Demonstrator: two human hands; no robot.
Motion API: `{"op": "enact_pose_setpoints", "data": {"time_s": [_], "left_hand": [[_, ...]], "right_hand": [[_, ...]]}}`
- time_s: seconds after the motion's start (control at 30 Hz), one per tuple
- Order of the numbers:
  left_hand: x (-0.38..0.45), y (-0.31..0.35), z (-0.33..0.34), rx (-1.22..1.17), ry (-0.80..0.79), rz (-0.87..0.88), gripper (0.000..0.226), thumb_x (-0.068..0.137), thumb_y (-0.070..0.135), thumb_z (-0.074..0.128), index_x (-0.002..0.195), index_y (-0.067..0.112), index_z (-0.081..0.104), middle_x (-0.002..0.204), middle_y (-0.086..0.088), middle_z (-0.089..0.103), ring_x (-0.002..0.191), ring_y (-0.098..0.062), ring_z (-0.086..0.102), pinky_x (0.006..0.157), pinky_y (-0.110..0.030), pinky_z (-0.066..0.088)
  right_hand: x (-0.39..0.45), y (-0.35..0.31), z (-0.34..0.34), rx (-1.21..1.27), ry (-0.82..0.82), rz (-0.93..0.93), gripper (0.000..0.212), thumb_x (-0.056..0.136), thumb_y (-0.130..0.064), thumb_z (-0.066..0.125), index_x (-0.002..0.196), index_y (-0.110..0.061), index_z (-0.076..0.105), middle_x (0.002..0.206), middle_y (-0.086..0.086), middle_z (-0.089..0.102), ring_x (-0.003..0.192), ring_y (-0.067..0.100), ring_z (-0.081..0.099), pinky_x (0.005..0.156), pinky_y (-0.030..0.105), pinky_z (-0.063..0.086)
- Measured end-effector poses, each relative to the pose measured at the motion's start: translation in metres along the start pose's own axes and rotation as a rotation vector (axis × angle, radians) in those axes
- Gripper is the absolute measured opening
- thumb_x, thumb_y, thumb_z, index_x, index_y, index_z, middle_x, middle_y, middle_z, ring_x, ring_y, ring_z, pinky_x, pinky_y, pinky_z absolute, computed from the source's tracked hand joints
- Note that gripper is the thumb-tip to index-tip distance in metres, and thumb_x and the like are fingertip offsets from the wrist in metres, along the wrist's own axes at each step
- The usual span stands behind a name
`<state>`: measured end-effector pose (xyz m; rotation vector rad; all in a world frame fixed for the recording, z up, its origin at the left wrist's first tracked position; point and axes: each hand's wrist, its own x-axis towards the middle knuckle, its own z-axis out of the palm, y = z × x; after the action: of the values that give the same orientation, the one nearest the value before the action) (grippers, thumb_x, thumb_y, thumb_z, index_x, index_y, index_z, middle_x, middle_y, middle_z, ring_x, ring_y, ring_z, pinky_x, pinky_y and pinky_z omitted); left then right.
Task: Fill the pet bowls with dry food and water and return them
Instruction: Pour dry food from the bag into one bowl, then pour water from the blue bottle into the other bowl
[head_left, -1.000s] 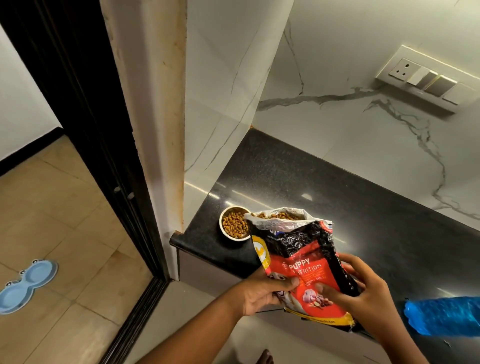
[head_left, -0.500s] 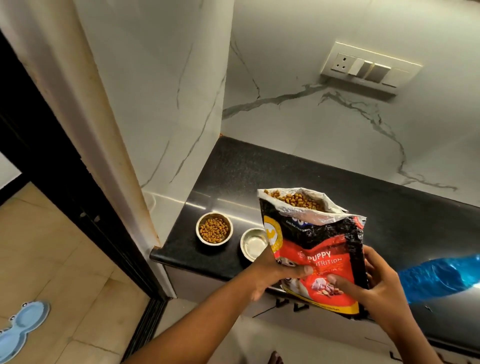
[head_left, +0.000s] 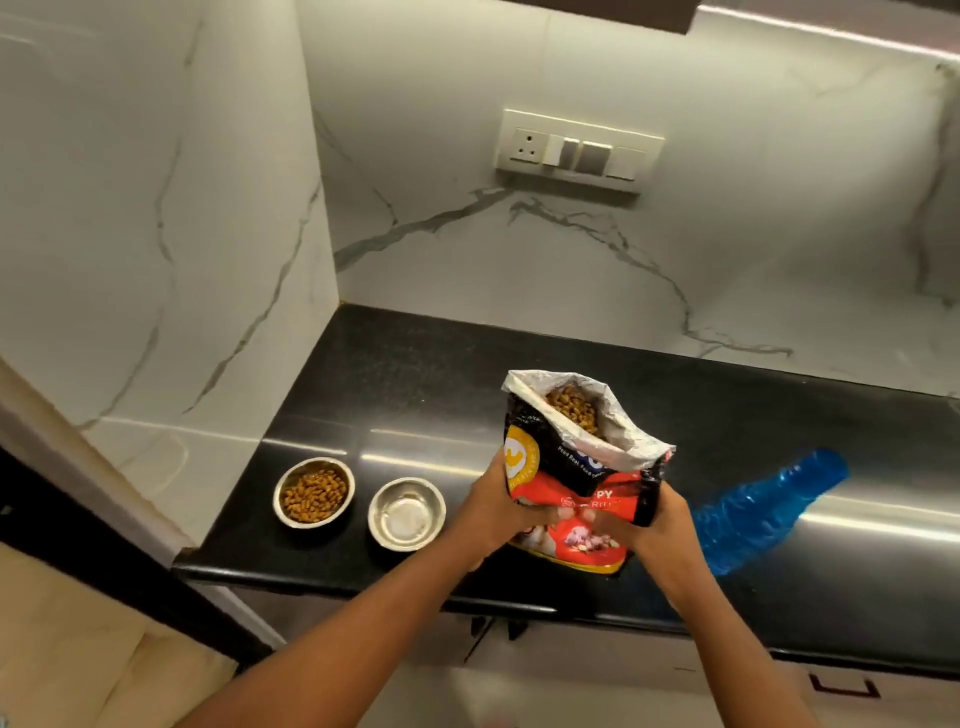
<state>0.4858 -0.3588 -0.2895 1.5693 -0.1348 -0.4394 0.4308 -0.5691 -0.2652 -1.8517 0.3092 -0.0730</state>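
Head view: we grip the open kibble bag, left hand and right hand curled round it.
Left of it, the food bowl is filled; the water bowl looks empty.

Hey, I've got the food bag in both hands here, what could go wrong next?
The bag is open at the top with kibble near the mouth; tipping it while setting it down could spill. The blue bottle lies on its side close behind your right hand and might roll if bumped. The empty bowl sits near the counter edge.
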Motion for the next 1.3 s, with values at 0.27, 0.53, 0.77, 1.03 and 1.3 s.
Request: {"op": "enact_pose_setpoints", "data": {"time_s": [0.27, 0.53, 0.77, 1.03, 1.3], "left_hand": [[0.048, -0.001, 0.033, 0.083, 0.063, 0.032, 0.082, 0.062, 0.024, 0.094, 0.131, 0.027, 0.051, 0.121, 0.006, 0.071, 0.112, -0.009, 0.068, 0.097, -0.039, 0.056], [0.069, -0.022, 0.025, 0.238, 0.004, -0.004, 0.095, 0.066, 0.012, 0.088, 0.143, 0.028, 0.037, 0.131, 0.002, 0.064, 0.121, -0.014, 0.063, 0.101, -0.038, 0.053], [0.064, -0.029, 0.013, 0.307, -0.018, -0.057, 0.085, 0.075, 0.007, 0.085, 0.142, 0.026, 0.036, 0.127, 0.017, 0.055, 0.107, 0.016, 0.058, 0.094, -0.015, 0.051], [0.033, -0.034, 0.002, 0.295, 0.132, -0.097, 0.031, 0.085, 0.027, 0.077, 0.110, 0.025, 0.057, 0.108, 0.001, 0.067, 0.103, -0.018, 0.067, 0.088, -0.040, 0.057], [0.010, -0.051, 0.015, 0.244, -0.068, -0.117, 0.021, 0.087, 0.035, 0.073, 0.105, 0.031, 0.063, 0.105, 0.001, 0.072, 0.100, -0.016, 0.069, 0.090, -0.042, 0.058]], "right_hand": [[0.075, 0.031, -0.036, -0.059, -0.006, -0.016, 0.069, 0.056, -0.011, 0.099, 0.116, -0.027, 0.070, 0.107, 0.000, 0.078, 0.100, 0.020, 0.075, 0.086, 0.044, 0.062], [0.101, 0.055, -0.033, -0.045, -0.065, -0.004, 0.087, 0.044, -0.017, 0.091, 0.128, -0.016, 0.064, 0.116, -0.004, 0.073, 0.110, 0.017, 0.068, 0.090, 0.029, 0.059], [0.087, 0.076, -0.026, -0.077, -0.075, 0.043, 0.084, 0.071, -0.004, 0.089, 0.134, -0.040, 0.047, 0.125, -0.016, 0.063, 0.116, 0.007, 0.062, 0.095, 0.028, 0.056], [0.034, 0.105, -0.030, -0.173, 0.020, 0.220, 0.083, 0.078, -0.014, 0.087, 0.148, -0.027, 0.043, 0.134, 0.002, 0.053, 0.127, 0.021, 0.055, 0.103, 0.033, 0.047], [-0.027, 0.106, -0.036, -0.152, 0.223, 0.272, 0.052, 0.082, -0.012, 0.084, 0.127, -0.023, 0.061, 0.116, 0.009, 0.069, 0.102, 0.013, 0.067, 0.087, 0.022, 0.053]]}}
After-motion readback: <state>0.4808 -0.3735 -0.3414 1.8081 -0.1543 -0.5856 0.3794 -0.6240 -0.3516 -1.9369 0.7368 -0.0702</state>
